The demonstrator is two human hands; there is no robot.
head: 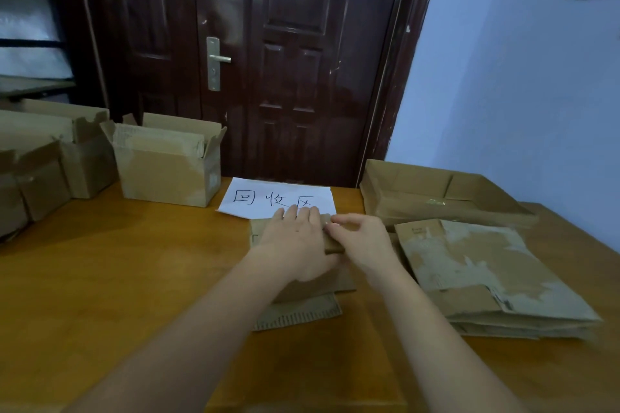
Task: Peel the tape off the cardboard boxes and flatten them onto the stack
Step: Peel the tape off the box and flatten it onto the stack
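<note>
1. A flattened box (303, 282) is lying on the worktop (134, 278), just in front of the white paper sign (278, 198), which I am taking as the landmark. Its far edge is touching or overlapping the sign's near edge.
2. The left hand (295, 238) is pressing down on the box, fingers (292, 213) straight and close together, tips reaching the sign.
3. The right hand (364, 238) is sitting just right of the left, fingers (339, 221) curled and seemingly pinching something small at the box's edge; whether it is tape, I cannot tell.
4. Risk: if the left hand is easing off, the box is likely springing open or sliding onto the sign.
5. Risk: a hard pull is probably tearing the paper skin rather than freeing tape.
6. The stack of flattened boxes (486, 278) is lying to the right of the sign and nearer the camera; it looks uneven, so an added piece may be slipping off.
7. Open boxes (167, 164) are standing left of the sign.
</note>
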